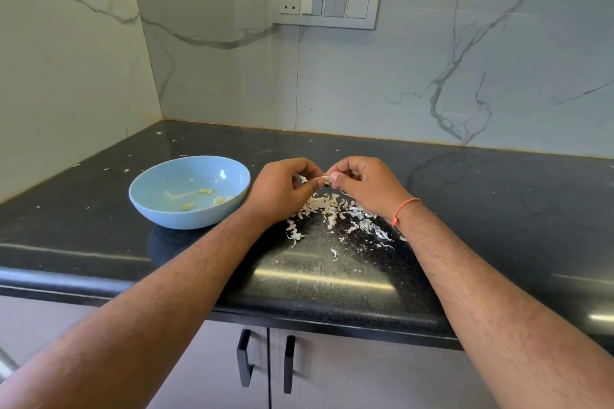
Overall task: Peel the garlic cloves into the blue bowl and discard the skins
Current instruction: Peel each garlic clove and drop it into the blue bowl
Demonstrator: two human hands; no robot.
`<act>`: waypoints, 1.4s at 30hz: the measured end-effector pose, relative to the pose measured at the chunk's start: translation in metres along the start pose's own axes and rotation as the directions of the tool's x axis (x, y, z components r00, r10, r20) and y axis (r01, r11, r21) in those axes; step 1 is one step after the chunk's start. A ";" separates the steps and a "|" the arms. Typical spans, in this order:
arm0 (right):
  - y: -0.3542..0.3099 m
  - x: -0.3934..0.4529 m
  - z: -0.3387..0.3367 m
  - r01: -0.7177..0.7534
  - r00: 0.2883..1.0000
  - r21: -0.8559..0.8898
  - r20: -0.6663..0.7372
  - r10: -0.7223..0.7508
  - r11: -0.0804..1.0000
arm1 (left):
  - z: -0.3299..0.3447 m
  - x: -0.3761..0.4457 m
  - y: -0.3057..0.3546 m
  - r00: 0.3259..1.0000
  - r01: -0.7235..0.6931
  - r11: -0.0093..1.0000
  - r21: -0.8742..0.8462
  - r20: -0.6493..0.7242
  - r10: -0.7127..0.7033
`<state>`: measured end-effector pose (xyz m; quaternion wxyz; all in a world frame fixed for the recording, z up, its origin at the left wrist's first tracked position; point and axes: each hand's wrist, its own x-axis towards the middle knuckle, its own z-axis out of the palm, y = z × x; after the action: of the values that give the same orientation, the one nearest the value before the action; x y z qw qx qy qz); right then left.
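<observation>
While both hands (324, 188) meet, curled fingertips pinch one garlic clove (325, 180).

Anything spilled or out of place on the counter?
Garlic skins are strewn loose over the black counter under the hands, with stray flakes reaching past the blue bowl. Nothing looks damaged.

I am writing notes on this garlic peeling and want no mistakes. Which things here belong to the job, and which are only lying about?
Belong to the job:
garlic clove, pinched between left hand and right hand
blue bowl with peeled cloves
pile of skins on the black countertop

Only lying about:
switch panel on the wall
cabinet handles below
orange wrist thread
</observation>
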<state>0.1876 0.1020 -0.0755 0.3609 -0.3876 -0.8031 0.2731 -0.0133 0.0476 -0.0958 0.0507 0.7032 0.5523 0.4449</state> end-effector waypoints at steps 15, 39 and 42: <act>-0.001 -0.006 -0.002 0.104 0.991 0.068 -0.091 -0.098 0.992 | -0.003 -0.001 0.002 1.000 -0.014 0.997 -0.073 0.005 0.015; -0.006 -0.004 -0.053 0.046 0.927 -0.502 -0.301 -0.225 0.863 | 0.000 -0.002 -0.001 0.998 0.040 0.981 -0.192 0.059 -0.029; 0.005 -0.004 -0.058 -0.148 0.988 -0.694 -0.127 0.083 0.705 | -0.001 -0.002 0.000 0.998 0.019 0.989 -0.144 0.059 -0.010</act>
<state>0.2372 0.1109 -0.0469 0.2035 -0.5563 -0.8043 -0.0467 -0.0139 0.0452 -0.0965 0.1206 0.7064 0.5221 0.4625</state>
